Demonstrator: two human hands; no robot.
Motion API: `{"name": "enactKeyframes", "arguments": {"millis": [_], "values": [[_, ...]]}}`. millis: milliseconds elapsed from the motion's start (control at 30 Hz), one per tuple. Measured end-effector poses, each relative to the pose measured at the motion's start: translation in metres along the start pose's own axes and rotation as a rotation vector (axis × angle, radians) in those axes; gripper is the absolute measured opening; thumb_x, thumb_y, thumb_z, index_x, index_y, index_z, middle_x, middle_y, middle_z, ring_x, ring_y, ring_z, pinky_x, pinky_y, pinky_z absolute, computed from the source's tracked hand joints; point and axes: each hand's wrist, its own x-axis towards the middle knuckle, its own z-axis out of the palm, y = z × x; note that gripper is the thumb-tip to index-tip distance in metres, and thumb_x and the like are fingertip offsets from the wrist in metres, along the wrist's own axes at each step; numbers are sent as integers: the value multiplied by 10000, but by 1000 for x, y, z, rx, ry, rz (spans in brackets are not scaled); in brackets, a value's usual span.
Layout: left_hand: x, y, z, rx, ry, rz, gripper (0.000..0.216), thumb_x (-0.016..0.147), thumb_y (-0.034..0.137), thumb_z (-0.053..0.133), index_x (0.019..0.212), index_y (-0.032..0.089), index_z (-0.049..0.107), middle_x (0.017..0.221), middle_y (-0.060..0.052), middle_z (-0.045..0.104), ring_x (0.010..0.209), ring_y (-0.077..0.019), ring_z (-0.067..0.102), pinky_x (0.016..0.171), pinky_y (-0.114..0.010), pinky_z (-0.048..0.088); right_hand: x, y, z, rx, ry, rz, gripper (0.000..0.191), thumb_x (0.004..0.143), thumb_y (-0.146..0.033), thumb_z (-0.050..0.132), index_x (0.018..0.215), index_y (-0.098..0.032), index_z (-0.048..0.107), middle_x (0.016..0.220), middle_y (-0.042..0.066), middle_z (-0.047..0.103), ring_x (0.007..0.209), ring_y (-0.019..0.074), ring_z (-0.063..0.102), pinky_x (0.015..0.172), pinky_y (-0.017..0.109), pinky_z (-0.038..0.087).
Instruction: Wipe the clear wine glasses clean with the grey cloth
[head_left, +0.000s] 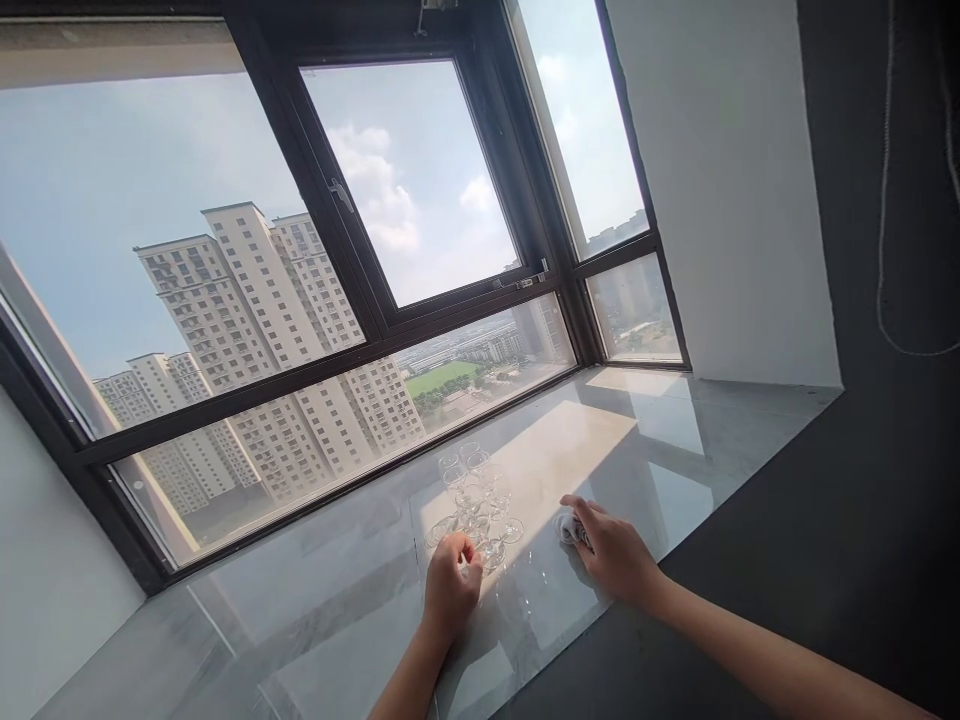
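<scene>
Your left hand is resting on the sill, fingers curled in together, tips touching the nearest glass at its 1 o'clock. Can't tell whether they're actually clamping it; clear glass on glossy stone is washing out. Your right hand is gripping a small bunched white cloth at its 10 o'clock, fingers closing over it, thumb lying along the top. The glasses are standing in a tight cluster just beyond both hands, at 12 o'clock of the left and 10 o'clock of the right: thin, transparent, stemmed, round bowls, flat round feet, upright, count not readable. The sill is showing as polished pale grey marble, veined, reflecting sunlight in hard-edged patches. A dark metal window frame is running along its far edge from 9 to 1 o'clock, and a smooth white wall is closing it off at 2 o'clock. Pale blocky towers are showing through the panes.
</scene>
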Motion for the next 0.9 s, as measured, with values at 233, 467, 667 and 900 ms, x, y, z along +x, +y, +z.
{"name": "enactKeyframes", "arguments": {"millis": [233,467,667,900], "values": [[-11,21,-15,40,-165,224,301,741,194,623,1016,280,714,1055,-64,615,953,-226,572,848,-404,478,0,1,-1,-4,7,22,473,821,-92,443,1277,-217,452,1074,88,664,850,206,657,662,276,450],[-18,19,-27,170,-250,178,346,776,287,626,1112,290,707,1085,-81,647,1002,-257,581,887,-418,471,2,0,-3,-7,28,54,446,817,-91,445,1241,-227,470,1081,74,673,883,211,660,679,281,453],[-25,-43,-64,373,-283,-71,397,836,390,531,1188,279,677,1212,-83,641,1117,-278,562,993,-439,405,3,6,1,22,51,76,421,828,-108,452,1225,-245,487,1070,65,691,922,219,675,669,272,456],[-24,-129,-106,619,-315,-446,530,880,507,419,1307,254,603,1362,-79,570,1240,-305,501,1059,-464,344,3,8,2,-10,17,90,419,852,-134,430,1259,-234,452,1095,89,671,914,237,666,640,286,447]]}}
